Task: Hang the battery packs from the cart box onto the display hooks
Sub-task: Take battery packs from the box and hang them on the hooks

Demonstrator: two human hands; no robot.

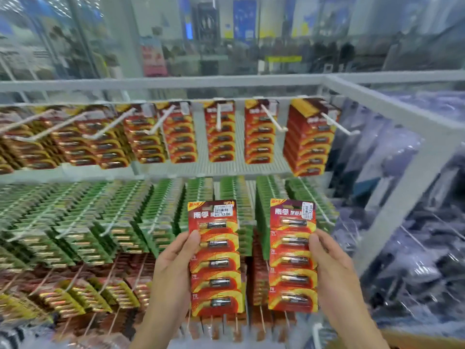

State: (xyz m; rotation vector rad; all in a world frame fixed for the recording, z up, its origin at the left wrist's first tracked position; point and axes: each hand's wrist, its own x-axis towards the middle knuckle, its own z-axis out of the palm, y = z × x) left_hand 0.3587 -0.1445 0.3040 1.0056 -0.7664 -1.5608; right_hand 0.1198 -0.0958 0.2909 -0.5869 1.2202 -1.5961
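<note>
Gripping one red battery strip each, the left hand [173, 263] holds the left strip [215, 258] and the right hand [332, 263] the right strip [293, 255], thumbs pressed on the fronts. Both strips are held upright, long axes vertical, well below the top-row hooks [273, 119]; the right strip is judged nearer the rack's right edge.

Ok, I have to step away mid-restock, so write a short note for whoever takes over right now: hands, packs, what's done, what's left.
Left hand grips one red battery pack by its left edge; right hand grips a second red pack by its right edge. Both are upright in front of the display, on no hook.
Done: the top row of hooks already carries matching red packs.
Left: hang these two, probably on that top row. The cart box is out of view, so the remaining stock is unknown.
</note>
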